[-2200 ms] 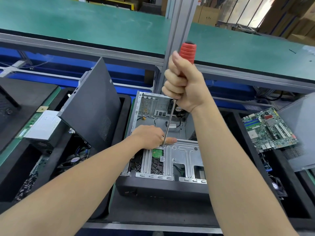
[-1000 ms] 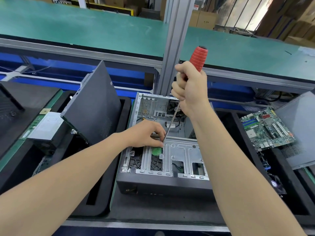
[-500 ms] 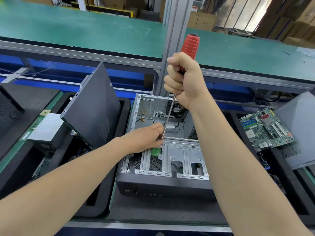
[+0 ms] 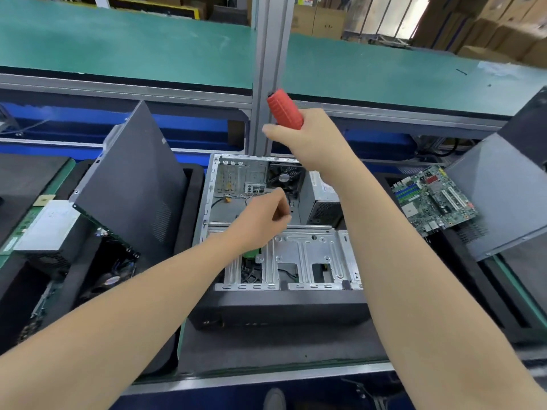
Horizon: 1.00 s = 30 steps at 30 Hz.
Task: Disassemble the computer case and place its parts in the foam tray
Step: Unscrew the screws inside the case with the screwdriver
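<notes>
The open computer case [image 4: 278, 309] lies on its side in front of me, showing its silver drive cage [image 4: 307, 253], rear fan [image 4: 284, 176] and power supply [image 4: 322, 199]. My right hand [image 4: 313, 140] grips a red-handled screwdriver [image 4: 284, 109], raised above the back of the case with the handle tilted up and left; its shaft is hidden. My left hand [image 4: 260, 223] hovers over the cage's far edge with fingertips pinched together. Anything between them is too small to see.
A black foam tray [image 4: 189, 220] on the left holds a leaning dark side panel [image 4: 133, 184] and a power supply [image 4: 47, 226]. On the right lie a green motherboard [image 4: 432, 196] and another grey panel [image 4: 497, 196]. A metal post [image 4: 266, 69] stands behind the case.
The right hand lifted the screwdriver off the cage and swung the handle to tilt left. The left hand let go of the shaft tip and rose with fingers pinched.
</notes>
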Motion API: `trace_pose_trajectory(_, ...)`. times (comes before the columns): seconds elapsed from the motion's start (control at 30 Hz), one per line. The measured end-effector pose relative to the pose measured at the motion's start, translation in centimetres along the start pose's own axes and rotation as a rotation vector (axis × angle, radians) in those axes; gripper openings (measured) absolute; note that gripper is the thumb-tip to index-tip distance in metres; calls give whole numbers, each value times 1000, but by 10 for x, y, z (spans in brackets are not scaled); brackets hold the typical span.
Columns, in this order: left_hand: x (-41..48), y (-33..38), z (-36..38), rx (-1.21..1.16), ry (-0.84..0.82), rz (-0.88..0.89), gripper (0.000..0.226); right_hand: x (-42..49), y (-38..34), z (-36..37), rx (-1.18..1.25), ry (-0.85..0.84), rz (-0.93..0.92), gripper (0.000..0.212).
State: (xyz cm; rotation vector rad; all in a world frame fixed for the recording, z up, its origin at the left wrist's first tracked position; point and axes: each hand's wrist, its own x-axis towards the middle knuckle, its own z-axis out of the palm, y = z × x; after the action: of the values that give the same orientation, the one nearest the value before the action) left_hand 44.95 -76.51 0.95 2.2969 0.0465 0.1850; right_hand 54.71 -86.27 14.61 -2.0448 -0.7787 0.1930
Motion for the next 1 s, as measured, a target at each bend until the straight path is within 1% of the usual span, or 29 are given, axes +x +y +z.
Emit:
trace_pose_trajectory(0.07,3,17,14,-83,6,7,11,-5,16,-7,-48,-9,42,45)
trace_pose_trajectory(0.17,7,42,39,-212,29,-20,12,-15,41,-22,-75,-3,118,39)
trace_pose_trajectory(0.27,11,71,68,-413,54,-152,13,-27,71,-39,-130,-12,197,33)
trace_pose_trajectory(0.33,13,87,83,-561,66,-245,11,-35,89,-48,-187,8,210,32)
trace_pose_trajectory(0.4,19,104,102,-588,54,-267,11,-45,110,-61,-246,37,238,31)
trace_pose_trajectory(0.47,25,119,121,-467,35,-201,9,-54,133,-73,-304,37,307,27)
trace_pose_trajectory(0.53,33,132,138,-229,-9,-106,7,-63,158,-85,-350,15,405,22)
trace_pose_trajectory(0.63,46,139,163,80,-103,-20,29,-77,193,-103,-346,-37,552,24)
trace_pose_trajectory(0.67,51,140,170,196,-121,-2,32,-81,204,-108,-334,-61,593,26)
trace_pose_trajectory(0.73,63,142,184,420,-162,65,26,-90,225,-119,-296,-106,670,27)
trace_pose_trajectory(0.8,76,145,197,514,-274,106,16,-97,248,-127,-269,-145,744,20)
trace_pose_trajectory(0.87,87,148,210,560,-392,64,13,-103,270,-131,-276,-161,817,4)
trace_pose_trajectory(0.93,99,151,221,601,-488,13,15,-111,291,-133,-307,-170,878,14)
trace_pose_trajectory(1.0,111,154,235,617,-566,-61,24,-122,305,-131,-308,-168,911,20)
